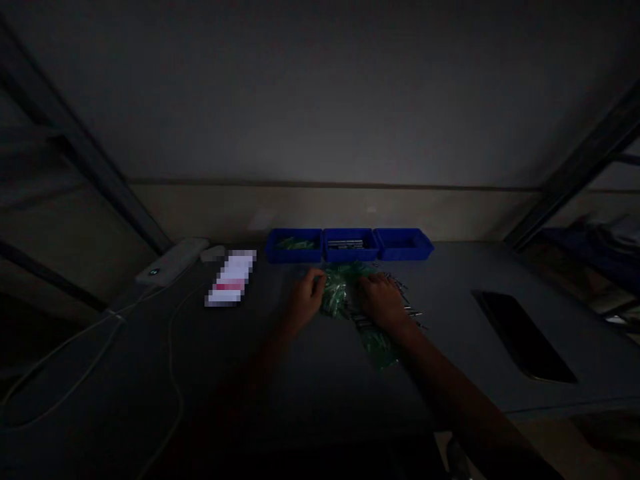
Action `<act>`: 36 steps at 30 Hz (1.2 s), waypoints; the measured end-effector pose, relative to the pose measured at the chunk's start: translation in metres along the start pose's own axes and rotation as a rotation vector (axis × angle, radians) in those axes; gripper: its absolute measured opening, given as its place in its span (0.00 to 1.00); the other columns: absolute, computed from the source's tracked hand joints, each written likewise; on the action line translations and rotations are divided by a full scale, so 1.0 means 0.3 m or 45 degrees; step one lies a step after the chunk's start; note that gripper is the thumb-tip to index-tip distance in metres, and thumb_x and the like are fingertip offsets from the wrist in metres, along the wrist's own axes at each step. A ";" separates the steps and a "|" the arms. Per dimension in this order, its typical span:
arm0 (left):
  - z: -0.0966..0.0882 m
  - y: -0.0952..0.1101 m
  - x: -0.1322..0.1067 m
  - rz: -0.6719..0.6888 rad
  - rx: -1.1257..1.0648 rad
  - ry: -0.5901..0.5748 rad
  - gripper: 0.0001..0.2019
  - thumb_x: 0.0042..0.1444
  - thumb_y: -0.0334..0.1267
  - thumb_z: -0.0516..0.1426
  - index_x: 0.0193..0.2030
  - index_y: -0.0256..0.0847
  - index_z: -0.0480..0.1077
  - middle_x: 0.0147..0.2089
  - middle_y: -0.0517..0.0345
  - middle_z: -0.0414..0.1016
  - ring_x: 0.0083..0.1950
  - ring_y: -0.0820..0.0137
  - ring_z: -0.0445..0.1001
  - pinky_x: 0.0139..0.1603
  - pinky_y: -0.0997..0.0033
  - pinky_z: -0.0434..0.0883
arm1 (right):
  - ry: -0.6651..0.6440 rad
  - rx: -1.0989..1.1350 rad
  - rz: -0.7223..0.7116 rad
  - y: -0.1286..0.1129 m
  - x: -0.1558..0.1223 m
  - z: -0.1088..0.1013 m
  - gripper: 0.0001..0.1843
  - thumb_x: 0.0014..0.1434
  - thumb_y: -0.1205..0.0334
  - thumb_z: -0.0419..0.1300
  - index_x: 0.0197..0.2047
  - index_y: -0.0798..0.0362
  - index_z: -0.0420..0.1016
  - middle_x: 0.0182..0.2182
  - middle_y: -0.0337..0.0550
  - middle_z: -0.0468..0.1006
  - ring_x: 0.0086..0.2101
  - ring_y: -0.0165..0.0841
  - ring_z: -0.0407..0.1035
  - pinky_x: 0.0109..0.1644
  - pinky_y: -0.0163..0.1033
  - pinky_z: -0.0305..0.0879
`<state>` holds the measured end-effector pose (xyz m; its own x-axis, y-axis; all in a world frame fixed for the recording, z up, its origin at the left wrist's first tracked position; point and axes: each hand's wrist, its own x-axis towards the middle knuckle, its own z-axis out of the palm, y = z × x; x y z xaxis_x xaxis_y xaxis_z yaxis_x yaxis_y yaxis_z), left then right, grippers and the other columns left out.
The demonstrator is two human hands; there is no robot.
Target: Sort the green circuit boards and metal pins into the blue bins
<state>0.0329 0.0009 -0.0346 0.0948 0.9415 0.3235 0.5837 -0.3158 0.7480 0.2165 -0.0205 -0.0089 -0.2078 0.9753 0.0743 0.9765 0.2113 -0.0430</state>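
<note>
A heap of small green parts (345, 290) mixed with thin metal pins (407, 310) lies on the dim table (300, 373) in front of three blue bins. My left hand (306, 298) rests at the left edge of the heap with its fingers curled; what they hold is hidden. My right hand (381, 300) lies palm down on the right part of the heap, fingers bent over the parts. More green parts (380, 350) trail toward me under my right forearm.
Three blue bins stand in a row at the back: the left bin (294, 245) holds green parts, the middle bin (349, 244) metal pins, and the right bin (403, 243). A white card (231, 279), a white device (173, 262) with cables and a dark flat tray (523, 335) lie around.
</note>
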 end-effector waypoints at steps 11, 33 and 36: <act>0.007 -0.012 -0.005 -0.027 -0.043 -0.025 0.11 0.57 0.42 0.47 0.38 0.39 0.67 0.19 0.65 0.60 0.20 0.74 0.62 0.22 0.75 0.55 | 0.027 -0.068 -0.040 0.012 0.015 0.009 0.15 0.62 0.63 0.47 0.44 0.53 0.73 0.43 0.53 0.74 0.46 0.42 0.64 0.48 0.44 0.54; -0.003 -0.010 0.015 -0.055 0.243 0.136 0.10 0.58 0.38 0.49 0.41 0.39 0.69 0.31 0.56 0.74 0.31 0.69 0.71 0.34 0.72 0.63 | 0.532 0.986 -0.211 0.030 -0.014 0.028 0.07 0.57 0.64 0.49 0.32 0.54 0.67 0.24 0.38 0.70 0.26 0.30 0.64 0.31 0.34 0.57; 0.000 -0.007 0.012 -0.022 0.281 0.088 0.10 0.58 0.38 0.49 0.40 0.40 0.70 0.30 0.57 0.75 0.30 0.70 0.71 0.33 0.73 0.63 | 0.454 0.917 -0.272 0.044 -0.015 0.023 0.07 0.56 0.65 0.51 0.30 0.54 0.68 0.25 0.39 0.72 0.27 0.30 0.65 0.32 0.34 0.58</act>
<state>0.0320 0.0051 -0.0349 0.0324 0.9339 0.3560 0.7475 -0.2591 0.6117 0.2298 -0.0217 -0.0166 -0.2356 0.8565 0.4593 0.6167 0.4970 -0.6105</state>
